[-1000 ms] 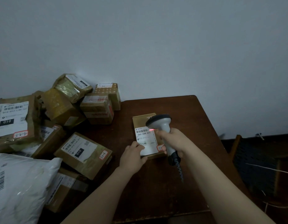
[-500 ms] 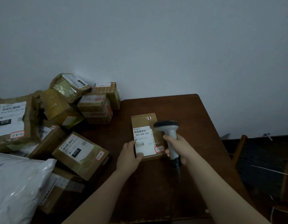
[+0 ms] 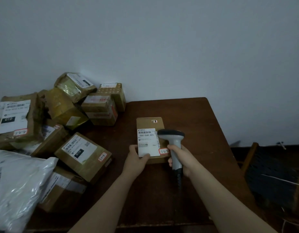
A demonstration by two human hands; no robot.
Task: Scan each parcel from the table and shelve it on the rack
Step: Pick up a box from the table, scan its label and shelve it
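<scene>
- The right hand (image 3: 184, 158) has drawn the grey handheld barcode scanner (image 3: 174, 145) off the label to the parcel's right edge, and its red light is gone. The fingers are wrapped round the handle.
- The left hand (image 3: 137, 158) pinches the near left corner of the flat brown cardboard parcel (image 3: 149, 122), thumb on its white label (image 3: 147, 142).
- The parcel lies flat on the dark brown wooden table (image 3: 195, 118), apart from the heap of brown boxes (image 3: 84, 155) on the left.

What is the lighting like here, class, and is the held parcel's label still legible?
Head view: dim, flat light, no hard shadows; the label on the parcel is sharp, reading 060-068-A05; its red-edged sticker is too small to read; the white bag shows soft glare.
</scene>
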